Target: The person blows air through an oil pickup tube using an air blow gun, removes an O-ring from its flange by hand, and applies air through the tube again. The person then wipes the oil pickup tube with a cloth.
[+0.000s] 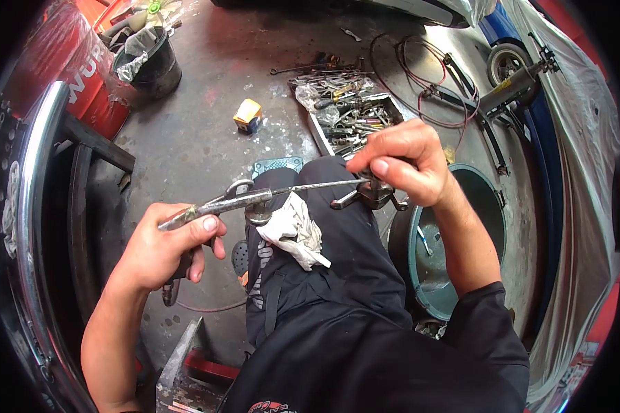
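Observation:
My left hand [176, 244] is wrapped round the handle of a worn metal air blow gun [231, 202], whose long thin nozzle reaches right across my lap. The nozzle tip ends at a small dark metal part with prongs [377, 195]. Closed over the top of that part is my right hand [410, 162], its thumb and fingers pinching it above my thigh. My fingers hide the part's upper end, and I cannot tell whether the nozzle touches it. Below the gun, a crumpled white rag [293, 230] lies on my dark trousers.
Ahead is a tray of wrenches and other tools [355, 113]. An orange and blue box [248, 115] stands on the floor. A large green tub [430, 275] is at my right, a black bucket [151, 65] at the far left. A chrome tube [31, 206] runs along my left.

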`<state>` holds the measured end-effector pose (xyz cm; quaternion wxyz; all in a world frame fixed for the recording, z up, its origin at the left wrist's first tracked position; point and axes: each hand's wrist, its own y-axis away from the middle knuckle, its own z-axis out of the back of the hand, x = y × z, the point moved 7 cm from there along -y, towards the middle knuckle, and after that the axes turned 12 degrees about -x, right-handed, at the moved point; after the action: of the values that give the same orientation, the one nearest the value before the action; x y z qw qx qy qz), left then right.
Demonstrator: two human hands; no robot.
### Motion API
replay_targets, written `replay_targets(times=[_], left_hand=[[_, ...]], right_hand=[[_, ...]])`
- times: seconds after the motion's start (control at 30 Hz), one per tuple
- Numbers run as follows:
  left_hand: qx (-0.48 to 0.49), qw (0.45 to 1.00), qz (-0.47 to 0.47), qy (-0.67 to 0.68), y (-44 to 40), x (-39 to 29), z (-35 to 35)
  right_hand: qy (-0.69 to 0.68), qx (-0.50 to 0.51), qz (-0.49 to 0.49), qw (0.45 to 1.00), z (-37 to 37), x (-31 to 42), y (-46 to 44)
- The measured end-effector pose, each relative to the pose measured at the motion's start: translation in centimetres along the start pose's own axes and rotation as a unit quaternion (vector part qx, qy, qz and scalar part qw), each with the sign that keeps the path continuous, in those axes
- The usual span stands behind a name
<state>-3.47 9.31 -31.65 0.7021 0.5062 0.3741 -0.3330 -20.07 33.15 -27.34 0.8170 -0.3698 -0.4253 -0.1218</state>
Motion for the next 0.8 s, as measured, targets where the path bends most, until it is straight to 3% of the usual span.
replay_targets(times=[0.03,0.1,0.17,0.3,0.43,0.5,0.57,0.63,0.8], left_hand=[[-0.001,0.999,-0.017,-0.028,0.5,-0.7,-0.1],[-0.009,0.999,-0.012,-0.047,3.2,-1.3,-0.3],[-0.055,0.959,-0.173,-0.218,6.1,-3.2,-0.7],[-0.08,0.955,-0.184,-0.221,8.6,-2.7,-2.5],[-0.014,0.97,-0.16,-0.182,9.5,0.0,-3.0],[-0.058,0.978,-0.045,-0.197,9.0,2.1,-1.9],[-0.038,0.977,-0.12,-0.173,9.5,2.1,-2.9],[-0.048,0.981,-0.075,-0.171,9.1,2.7,-2.8],[-0.015,0.979,-0.12,-0.165,9.6,1.7,-4.3]], right_hand=[[0.033,0.011,-0.01,0.999,0.2,-0.1,-0.4],[0.06,-0.068,-0.153,0.984,0.9,-2.6,-0.7],[0.047,-0.165,-0.239,0.956,2.8,-5.7,-1.4],[0.011,-0.28,-0.365,0.888,7.4,-12.9,-0.2],[-0.094,-0.29,-0.414,0.858,9.9,-18.4,3.0],[-0.099,-0.294,-0.422,0.852,10.1,-19.5,3.6],[-0.105,-0.305,-0.437,0.84,10.5,-20.0,4.2],[-0.106,-0.309,-0.436,0.839,10.5,-19.9,4.4],[-0.068,-0.319,-0.467,0.822,10.6,-19.8,4.4]])
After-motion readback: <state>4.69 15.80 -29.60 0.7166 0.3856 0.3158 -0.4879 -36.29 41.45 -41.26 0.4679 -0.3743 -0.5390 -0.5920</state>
